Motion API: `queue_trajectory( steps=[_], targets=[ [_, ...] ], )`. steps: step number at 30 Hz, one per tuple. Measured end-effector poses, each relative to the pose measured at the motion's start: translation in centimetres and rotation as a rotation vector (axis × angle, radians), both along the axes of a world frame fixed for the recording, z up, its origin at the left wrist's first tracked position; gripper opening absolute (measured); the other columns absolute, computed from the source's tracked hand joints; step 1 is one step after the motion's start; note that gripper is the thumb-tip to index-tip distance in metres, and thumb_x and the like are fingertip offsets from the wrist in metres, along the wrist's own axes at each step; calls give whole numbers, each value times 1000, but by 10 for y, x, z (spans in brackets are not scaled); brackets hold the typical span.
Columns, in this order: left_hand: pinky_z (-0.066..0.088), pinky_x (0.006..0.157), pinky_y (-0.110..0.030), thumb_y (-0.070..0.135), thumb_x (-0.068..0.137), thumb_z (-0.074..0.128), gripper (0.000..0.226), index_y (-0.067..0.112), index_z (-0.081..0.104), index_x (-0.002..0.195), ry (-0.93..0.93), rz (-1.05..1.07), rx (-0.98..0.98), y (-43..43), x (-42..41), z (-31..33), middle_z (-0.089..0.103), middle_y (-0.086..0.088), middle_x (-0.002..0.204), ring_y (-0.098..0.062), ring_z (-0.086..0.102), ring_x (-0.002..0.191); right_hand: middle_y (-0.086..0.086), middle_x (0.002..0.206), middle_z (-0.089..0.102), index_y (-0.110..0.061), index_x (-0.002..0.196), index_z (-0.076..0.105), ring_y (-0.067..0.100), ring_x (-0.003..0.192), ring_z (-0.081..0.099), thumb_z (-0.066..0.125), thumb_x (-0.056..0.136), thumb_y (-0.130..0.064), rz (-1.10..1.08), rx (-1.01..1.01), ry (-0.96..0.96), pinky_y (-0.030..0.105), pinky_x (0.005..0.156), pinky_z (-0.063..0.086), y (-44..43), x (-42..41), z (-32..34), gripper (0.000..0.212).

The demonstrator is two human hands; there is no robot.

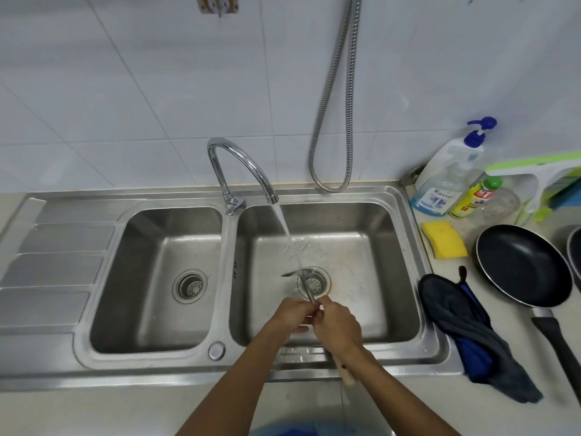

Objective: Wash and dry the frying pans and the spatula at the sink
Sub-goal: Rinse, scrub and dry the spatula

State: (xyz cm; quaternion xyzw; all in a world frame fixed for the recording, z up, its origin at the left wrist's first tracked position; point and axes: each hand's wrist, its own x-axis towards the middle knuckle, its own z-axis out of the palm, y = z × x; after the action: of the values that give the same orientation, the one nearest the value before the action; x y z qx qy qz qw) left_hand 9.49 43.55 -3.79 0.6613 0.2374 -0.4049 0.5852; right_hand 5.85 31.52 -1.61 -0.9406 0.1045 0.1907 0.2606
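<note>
The spatula (295,273) is held low inside the right basin of the sink (157,369). Its metal blade sits at 12 o'clock from the hands, right over the drain (317,283), where the water (284,228) from the faucet (239,162) lands on it. Its shaft runs back toward 6 o'clock, and the pale wooden handle end shows beneath the right forearm, crossing the basin's front rim.

Both arms reach in from 6 o'clock and meet mid-basin. The left hand (290,313) is curled around the shaft. The right hand (336,322) grips it just behind, and the 2 hands touch.

Bare basin floor lies at 9 and 3 o'clock of the hands, while the front wall is close under the wrists. The left basin lies beyond the divider at 9 o'clock.

On the tabletop (503,357) at 3 o'clock:
- a dark cloth (465,335) lies against the sink's right rim
- beyond it, 1 frying pan (522,265) has its handle pointing to 5 o'clock
- a 2nd pan (576,253) is cut by the frame edge
- a yellow sponge (443,239) lies at 2 o'clock
</note>
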Motion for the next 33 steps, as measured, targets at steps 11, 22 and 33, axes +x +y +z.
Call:
queue_trajectory(
  steps=[11, 22, 33],
  targets=[
    [53, 85, -31, 27, 95, 70, 25, 6, 76, 107, -18, 33, 4, 6, 9, 5, 80, -7, 104, -11, 74, 80, 1, 100, 74, -25, 109, 67, 20, 88, 72, 52, 88, -20, -323, 466, 214, 42, 75, 63, 4, 13, -1, 26],
    [57, 97, -41, 25, 93, 70, 21, 8, 77, 104, -31, 18, 9, 11, 10, 0, 78, -5, 89, -17, 75, 85, 10, 63, 59, 6, 91, 65, 14, 54, 56, 51, 102, -5, -988, 1186, 498, 30, 56, 56, 4, 27, 11, 21],
    [56, 92, -37, 26, 93, 72, 27, 6, 76, 110, -23, 67, 6, 20, 11, 9, 75, -2, 84, -12, 71, 76, 9, 61, 58, 5, 101, 65, 11, 48, 55, 51, 101, -4, -1033, 1285, 529, 26, 50, 57, 14, 30, 10, 16]
  ],
)
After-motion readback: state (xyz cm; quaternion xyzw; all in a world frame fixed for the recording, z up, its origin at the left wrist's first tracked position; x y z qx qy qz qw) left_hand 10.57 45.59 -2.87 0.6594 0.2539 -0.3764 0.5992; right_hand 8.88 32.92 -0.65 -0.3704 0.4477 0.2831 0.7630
